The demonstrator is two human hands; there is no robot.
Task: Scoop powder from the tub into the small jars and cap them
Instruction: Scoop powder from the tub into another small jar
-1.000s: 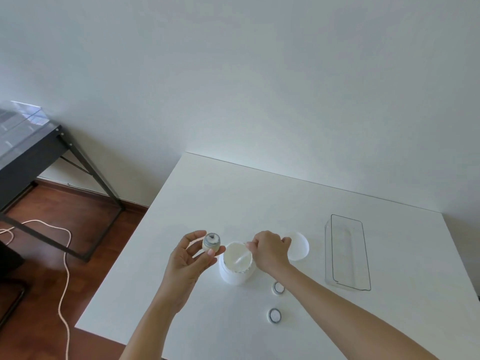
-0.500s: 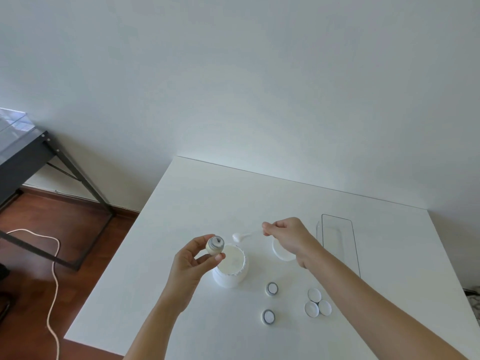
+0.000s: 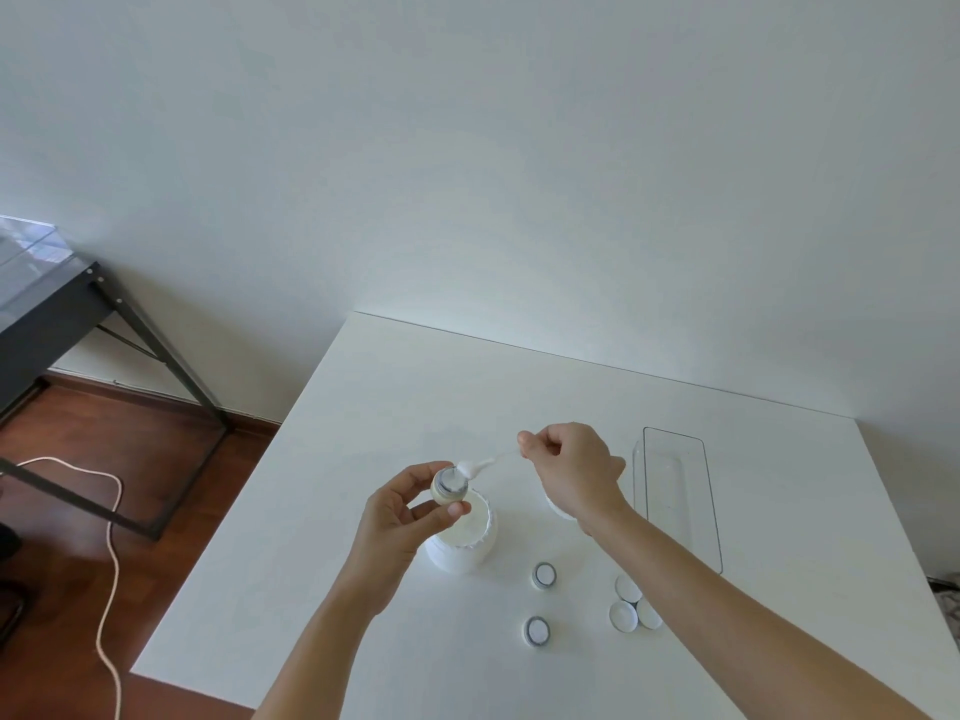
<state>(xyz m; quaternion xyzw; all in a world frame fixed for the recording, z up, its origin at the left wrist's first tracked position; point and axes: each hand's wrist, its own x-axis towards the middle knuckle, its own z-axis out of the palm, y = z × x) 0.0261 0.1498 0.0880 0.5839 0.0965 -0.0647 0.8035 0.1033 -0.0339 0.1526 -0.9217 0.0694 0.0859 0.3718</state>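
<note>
Just above the tub, a scoop of powder meets the mouth of a small jar.

Held over the far left rim of the open white tub (image 3: 462,537), the small jar (image 3: 449,486) sits tilted in the left hand (image 3: 400,517), whose grip pinches it between thumb and curled fingers. The white scoop (image 3: 475,467) has its heaped bowl at the jar's mouth; the right hand (image 3: 569,470) pinches the far end of its thin handle, grip closed tight on it. Near the tub on the white desk (image 3: 395,387) stand two more small jars (image 3: 544,575) (image 3: 536,630), uncapped, and right of them three white caps (image 3: 631,605) lie clustered and touching. Partly hidden behind the right wrist lies the tub's lid (image 3: 561,509). Farther right sits a clear tray (image 3: 675,491).
</note>
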